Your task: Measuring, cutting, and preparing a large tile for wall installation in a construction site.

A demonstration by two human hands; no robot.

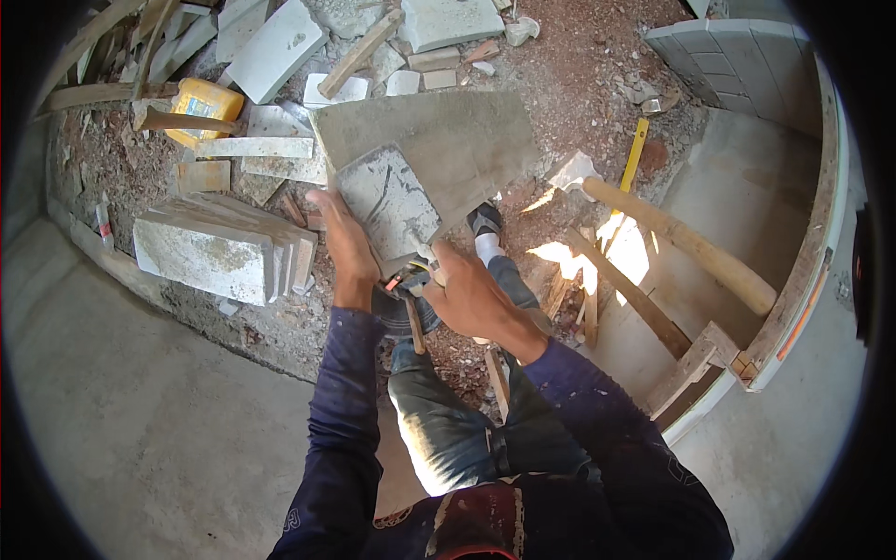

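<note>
Left hand closed on left edge of grey tile piece, held at frame centre. Right hand gripped around tool at tile's 5 o'clock corner. Stacked tiles noted at 9 o'clock; wooden handle at 3 o'clock.

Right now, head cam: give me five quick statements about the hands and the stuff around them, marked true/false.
1. The left hand grips the edge of a grey tile piece. True.
2. The right hand is resting flat on the floor. False: it is raised just below the tile piece, at its lower edge.
3. A stack of tiles leans to the left of the left hand. True.
4. The yellow container sits at the right, by the wooden handle. False: it is at the upper left, among rubble.
5. Both forearms wear dark blue sleeves. True.
</note>
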